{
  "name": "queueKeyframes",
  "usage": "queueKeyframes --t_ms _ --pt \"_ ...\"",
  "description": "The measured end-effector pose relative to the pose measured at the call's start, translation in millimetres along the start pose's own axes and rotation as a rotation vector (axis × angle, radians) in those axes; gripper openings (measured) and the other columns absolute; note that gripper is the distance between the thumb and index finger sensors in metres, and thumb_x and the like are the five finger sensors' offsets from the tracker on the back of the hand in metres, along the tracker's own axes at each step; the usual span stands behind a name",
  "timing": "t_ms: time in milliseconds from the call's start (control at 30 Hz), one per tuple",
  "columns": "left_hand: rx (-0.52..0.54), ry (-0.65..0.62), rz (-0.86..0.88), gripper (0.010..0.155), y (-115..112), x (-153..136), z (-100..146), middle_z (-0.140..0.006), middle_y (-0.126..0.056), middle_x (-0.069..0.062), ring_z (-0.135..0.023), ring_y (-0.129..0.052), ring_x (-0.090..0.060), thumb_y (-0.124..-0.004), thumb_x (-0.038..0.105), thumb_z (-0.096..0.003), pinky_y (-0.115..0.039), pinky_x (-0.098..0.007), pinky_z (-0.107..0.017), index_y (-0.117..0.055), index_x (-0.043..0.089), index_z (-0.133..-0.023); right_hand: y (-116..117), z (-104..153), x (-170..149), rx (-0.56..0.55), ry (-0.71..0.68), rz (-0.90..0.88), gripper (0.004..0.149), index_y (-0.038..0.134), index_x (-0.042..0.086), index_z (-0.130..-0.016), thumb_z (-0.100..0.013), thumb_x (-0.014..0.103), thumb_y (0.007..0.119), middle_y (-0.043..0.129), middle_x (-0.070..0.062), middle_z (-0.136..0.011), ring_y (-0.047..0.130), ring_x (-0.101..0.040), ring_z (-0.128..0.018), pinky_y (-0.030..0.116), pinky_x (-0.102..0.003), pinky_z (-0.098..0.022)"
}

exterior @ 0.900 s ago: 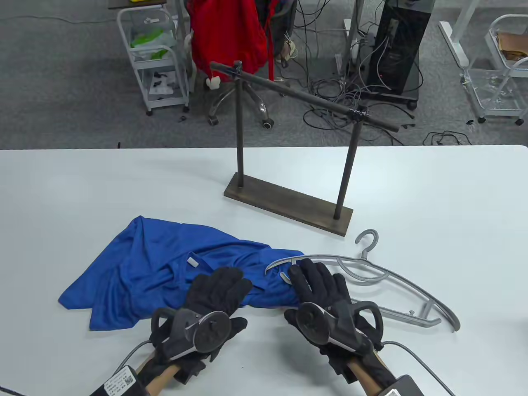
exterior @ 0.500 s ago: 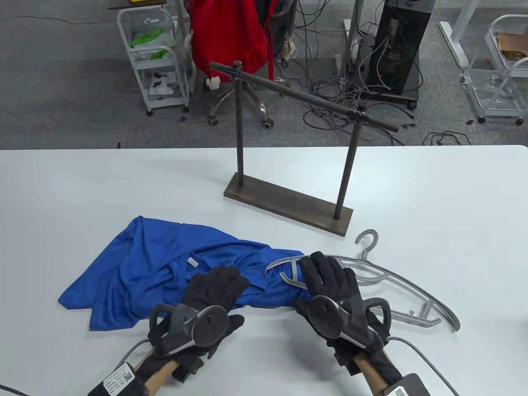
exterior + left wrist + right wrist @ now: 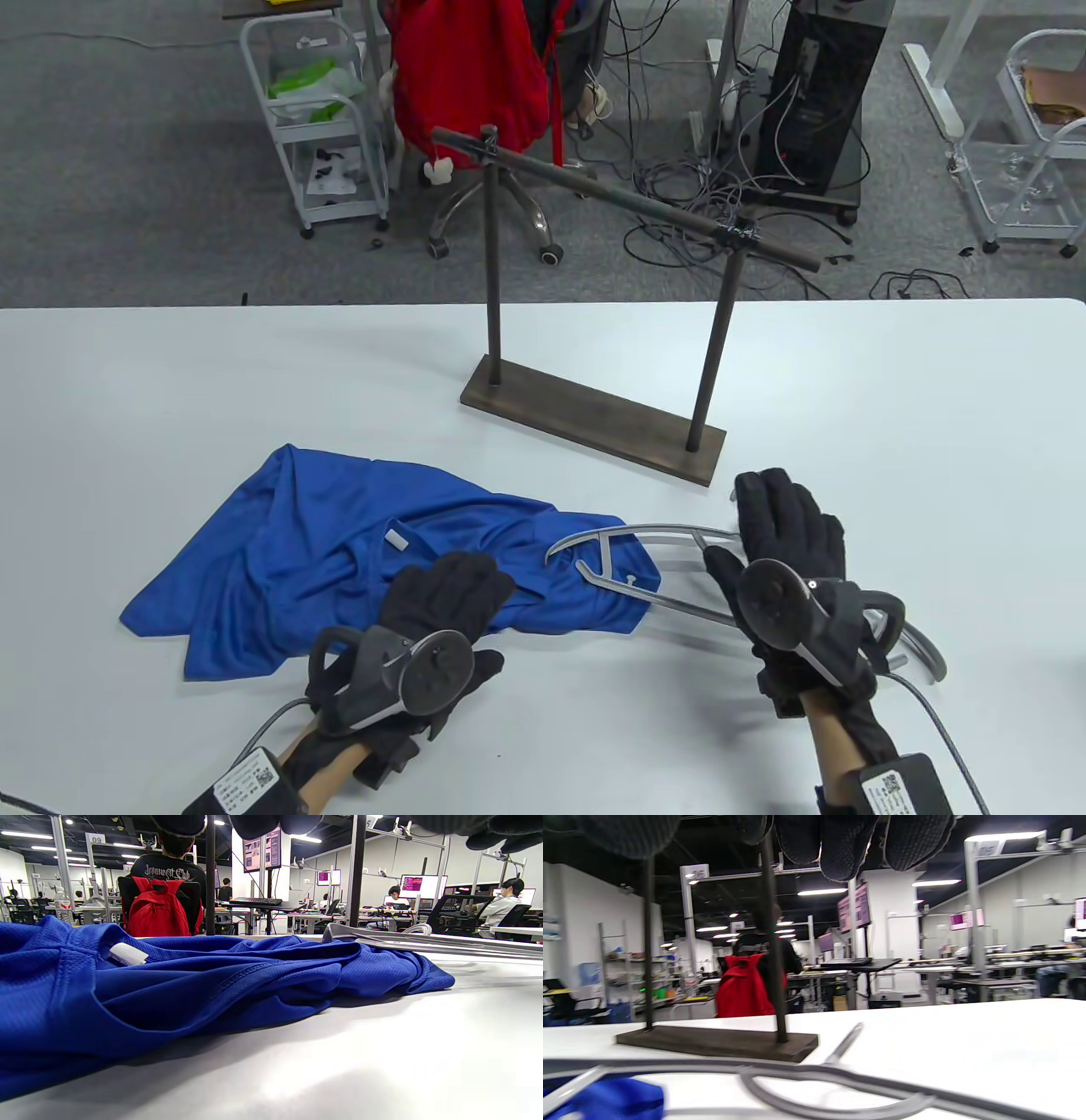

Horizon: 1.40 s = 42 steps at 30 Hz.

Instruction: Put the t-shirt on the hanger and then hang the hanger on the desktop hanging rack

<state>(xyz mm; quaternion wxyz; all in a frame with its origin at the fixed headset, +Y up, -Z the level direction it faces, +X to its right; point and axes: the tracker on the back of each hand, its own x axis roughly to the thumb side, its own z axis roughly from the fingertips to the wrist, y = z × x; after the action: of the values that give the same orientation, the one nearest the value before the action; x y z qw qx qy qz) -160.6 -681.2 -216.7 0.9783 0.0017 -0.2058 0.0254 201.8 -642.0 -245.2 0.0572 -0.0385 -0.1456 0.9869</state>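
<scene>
The blue t-shirt (image 3: pixel 322 543) lies crumpled on the white table, its collar tag facing up; the left wrist view shows it close up (image 3: pixel 212 984). My left hand (image 3: pixel 450 577) rests flat on the shirt near the collar, gripping nothing. The grey hanger (image 3: pixel 645 535) lies flat to the right, its left end on the shirt's right corner. My right hand (image 3: pixel 780 509) hovers over the hanger's middle and hides the hook, fingers straight. In the right wrist view the hanger (image 3: pixel 814 1073) lies below the fingertips, not gripped. The dark rack (image 3: pixel 585 416) stands behind, its bar (image 3: pixel 628 199) bare.
The rack's base (image 3: pixel 712 1041) sits just beyond the hanger. Bare table (image 3: pixel 170 382) stretches to the left and far right. Past the far edge are a red backpack (image 3: pixel 467 76) on a chair, wire carts and floor cables.
My right hand has moved right, from the shirt's corner and the hanger's left end to the hanger's middle over the hook. The shirt's corner is uncovered. My left hand has hardly moved.
</scene>
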Motion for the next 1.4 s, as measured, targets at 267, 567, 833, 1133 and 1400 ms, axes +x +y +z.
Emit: queueKeyframes --t_ms 267,567,833,1133,1400 --pt "-0.022 -0.008 -0.004 0.081 -1 1 0 -0.128 -0.035 0.015 -0.122 -0.044 -0.016 -0.062 0.068 -0.0405 -0.047 -0.056 -0.089 -0.025 0.052 -0.111 21 -15 -39 0.109 0.166 -0.008 0.074 0.039 0.027 -0.112 -0.049 0.053 0.066 0.046 -0.006 -0.12 0.058 -0.034 -0.111 0.055 -0.062 -0.078" --pt "-0.016 -0.005 0.001 0.081 0 0 0 -0.128 -0.037 0.014 -0.122 -0.046 -0.017 -0.062 0.067 -0.0405 -0.048 -0.056 -0.089 -0.027 0.051 -0.111 53 -23 -66 0.314 0.265 0.069 0.062 0.05 0.03 -0.109 -0.052 0.036 0.074 0.054 -0.005 -0.117 0.063 -0.033 -0.11 0.056 -0.063 -0.078" --pt "-0.036 -0.006 -0.005 0.08 0 1 0 -0.128 -0.038 0.014 -0.122 -0.046 -0.017 -0.062 0.067 -0.0404 -0.048 -0.057 -0.088 -0.027 0.052 -0.111 75 -25 -70 0.515 0.296 0.114 0.058 0.056 0.032 -0.106 -0.052 0.033 0.075 0.062 -0.001 -0.112 0.068 -0.03 -0.107 0.055 -0.063 -0.078" --pt "-0.044 -0.01 -0.002 0.08 -1 2 -1 -0.128 -0.038 0.014 -0.122 -0.046 -0.017 -0.062 0.067 -0.0408 -0.048 -0.056 -0.089 -0.027 0.052 -0.111 89 -24 -68 0.514 0.326 0.213 0.055 0.058 0.035 -0.105 -0.052 0.039 0.072 0.064 -0.003 -0.112 0.067 -0.03 -0.107 0.054 -0.063 -0.078" --pt "-0.045 -0.012 -0.006 0.08 -1 4 -1 -0.128 -0.038 0.014 -0.122 -0.046 -0.017 -0.062 0.067 -0.0405 -0.048 -0.057 -0.089 -0.027 0.052 -0.111 86 -25 -66 0.477 0.315 0.249 0.045 0.069 0.035 -0.095 -0.05 0.037 0.074 0.065 0.0 -0.111 0.068 -0.029 -0.107 0.055 -0.062 -0.079"
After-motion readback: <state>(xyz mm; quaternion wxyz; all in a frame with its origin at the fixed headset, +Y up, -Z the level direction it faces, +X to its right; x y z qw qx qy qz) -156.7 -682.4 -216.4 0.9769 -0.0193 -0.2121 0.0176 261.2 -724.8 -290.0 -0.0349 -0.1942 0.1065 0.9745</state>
